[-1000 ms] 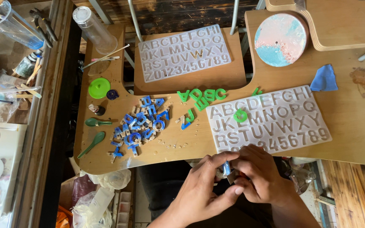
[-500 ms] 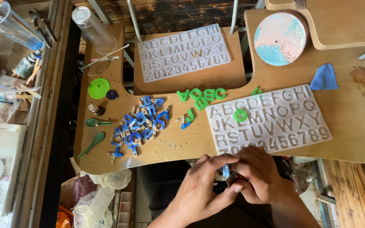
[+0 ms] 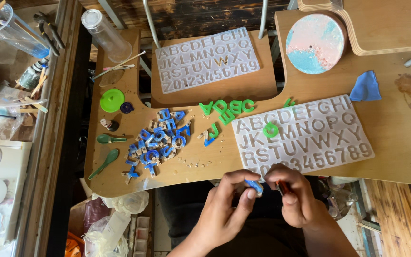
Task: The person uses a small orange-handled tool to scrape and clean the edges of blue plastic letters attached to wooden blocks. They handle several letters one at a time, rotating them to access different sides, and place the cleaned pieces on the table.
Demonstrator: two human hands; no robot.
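The left hand [image 3: 224,209] pinches a small blue resin letter piece [image 3: 254,186] at six o'clock, below the translucent silicone letter mould [image 3: 310,138]. The right hand [image 3: 298,200] grips a small red-tipped tool [image 3: 281,187] beside it.

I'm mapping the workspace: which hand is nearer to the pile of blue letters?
Left. The left hand sits just below and right of the pile of blue letters; the right hand is farther right, under the near letter mould.

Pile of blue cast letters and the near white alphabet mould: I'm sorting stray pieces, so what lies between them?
In the head view, between the pile of blue cast letters and the near white alphabet mould lie a green letter J, a small blue piece and crumbs on bare wood.
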